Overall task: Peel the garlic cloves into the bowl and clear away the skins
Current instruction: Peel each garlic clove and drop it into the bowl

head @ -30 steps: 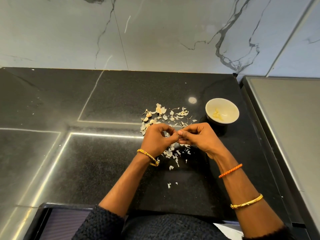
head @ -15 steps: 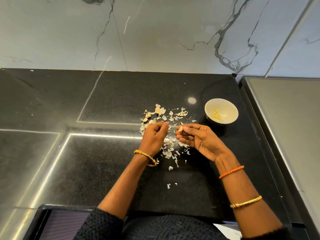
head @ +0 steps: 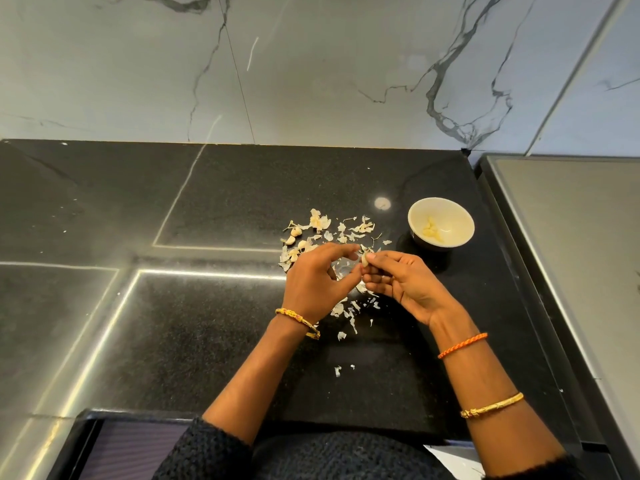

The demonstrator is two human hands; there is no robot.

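Task partly done, by my reading. Bowl (head: 440, 221) sits on the black worktop (head: 214, 334), to the right of the work area; a few pale peeled cloves (head: 430, 231) lie at its bottom, otherwise it holds nothing I can make out. Right hand (head: 403, 280) pinches one clove (head: 365, 259) between thumb and fingertips, held above the worktop, near the bowl but not over it. Whether this clove is fully stripped cannot be told; it looks pale. Left hand (head: 317, 280) is beside it, fingers loosely extended toward the clove, gripping nothing that I can see. Remaining: several unpeeled cloves (head: 294, 237) lie at the far left edge of the litter, so more peeling is due. Skins (head: 346, 230) are scattered across the worktop, from beyond the hands to just in front of the wrists; none are gathered. Clearing step not yet begun.
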